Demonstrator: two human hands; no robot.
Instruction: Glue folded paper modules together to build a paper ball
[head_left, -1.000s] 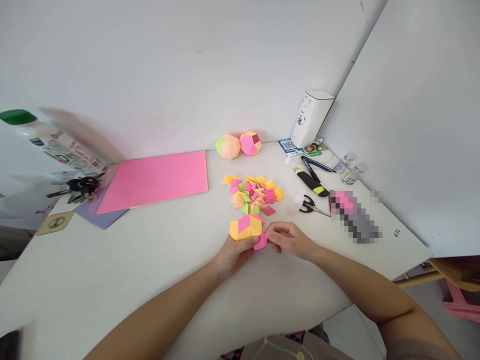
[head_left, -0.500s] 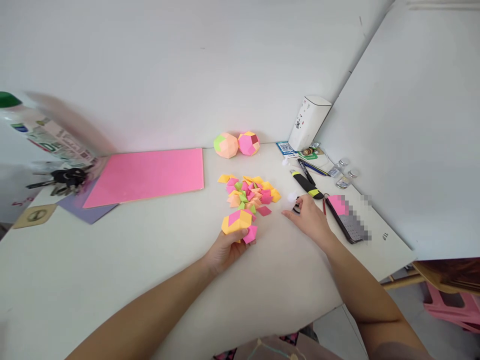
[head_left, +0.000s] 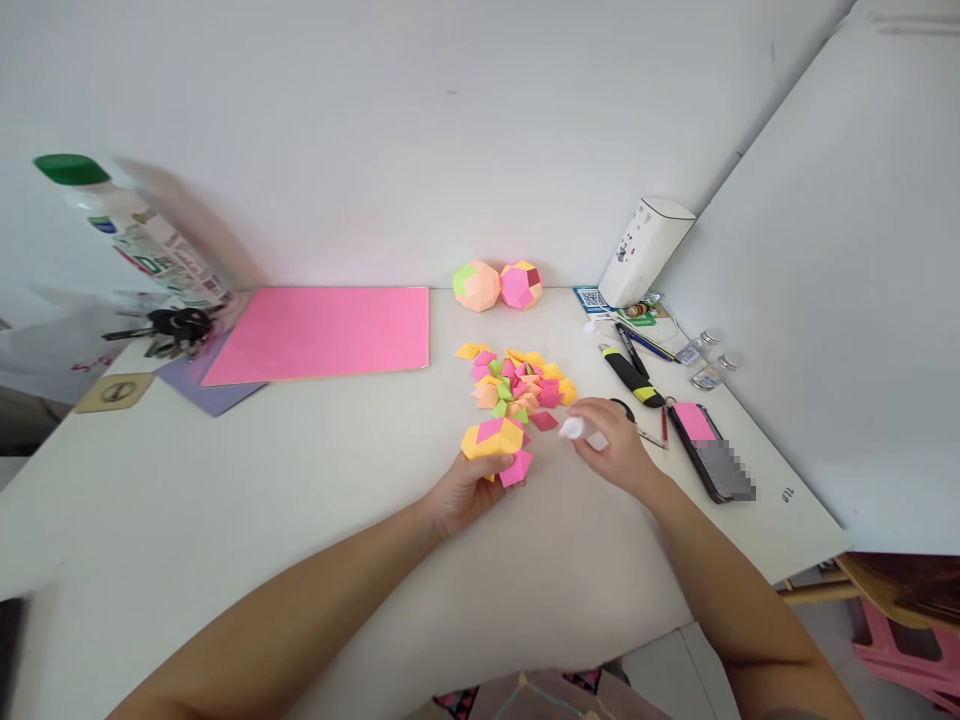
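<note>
My left hand (head_left: 469, 495) is closed on a partly built paper ball (head_left: 493, 438) of yellow and pink folded faces, its thumb pressed over the near side. A pink faceted piece hangs at the ball's lower right. My right hand (head_left: 615, 445) is closed around a small white bottle (head_left: 574, 428), whose pale end points left toward the ball. Just beyond the left hand lies a pile of folded paper pieces (head_left: 517, 382) in yellow, pink, peach and green. One dark pink piece (head_left: 544, 421) lies apart, between the hands.
Two finished paper balls (head_left: 477, 287) rest by the wall. A pink sheet (head_left: 322, 335) lies left, with keys (head_left: 180, 325) and a green-capped bottle (head_left: 154, 240) beyond. At right are a utility knife (head_left: 630, 377), a phone (head_left: 709, 450), glass vials (head_left: 705, 360) and a white container (head_left: 645, 250).
My right hand has taken hold of the white bottle and lifted it from the table, bringing it toward the ball. The left hand keeps its hold; the view has shifted slightly left.
</note>
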